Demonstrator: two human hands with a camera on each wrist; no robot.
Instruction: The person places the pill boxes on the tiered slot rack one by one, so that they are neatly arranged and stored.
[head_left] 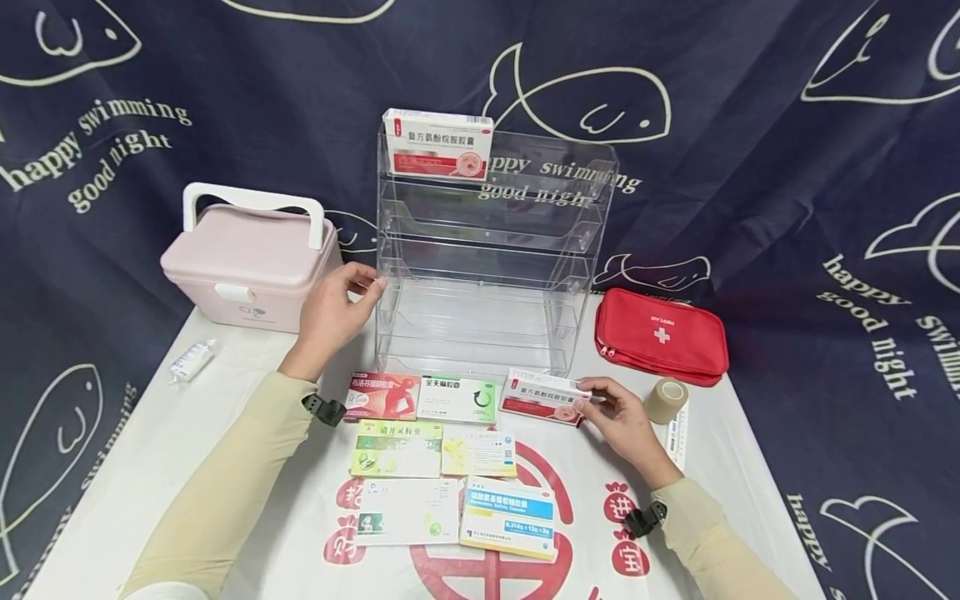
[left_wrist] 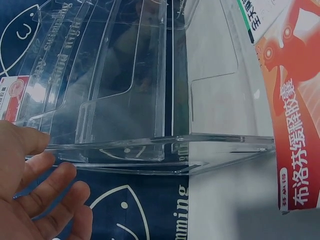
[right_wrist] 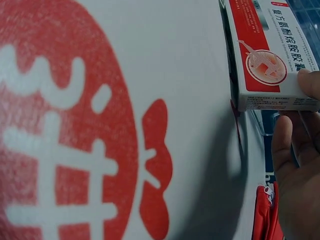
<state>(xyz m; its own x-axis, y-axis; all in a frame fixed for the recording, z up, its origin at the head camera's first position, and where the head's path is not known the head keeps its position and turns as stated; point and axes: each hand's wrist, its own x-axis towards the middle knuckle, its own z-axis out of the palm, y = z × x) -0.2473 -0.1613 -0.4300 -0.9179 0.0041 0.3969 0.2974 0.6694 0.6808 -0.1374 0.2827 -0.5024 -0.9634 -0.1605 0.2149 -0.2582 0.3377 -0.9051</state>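
My right hand (head_left: 628, 427) pinches the right end of a white-and-red medicine box (head_left: 542, 397), thumb on its printed face and fingers beneath in the right wrist view. The box is tilted before the lower right front of a clear tiered display rack (head_left: 480, 321). At the rack's left side, my left hand (head_left: 335, 312) holds the edge between thumb and bent index finger; the other fingers curl loosely outside it. A matching medicine box (head_left: 438, 146) stands in the top tier at the left. The red ibuprofen box (left_wrist: 295, 115) shows large in the left wrist view.
Several flat medicine boxes (head_left: 397, 450) lie in rows before the rack. A pink lidded case (head_left: 251, 267) stands left, near a small wrapped item (head_left: 192, 362). At right are a red first-aid pouch (head_left: 662, 337), a tan bandage roll (head_left: 666, 401) and a white strip (head_left: 677, 437).
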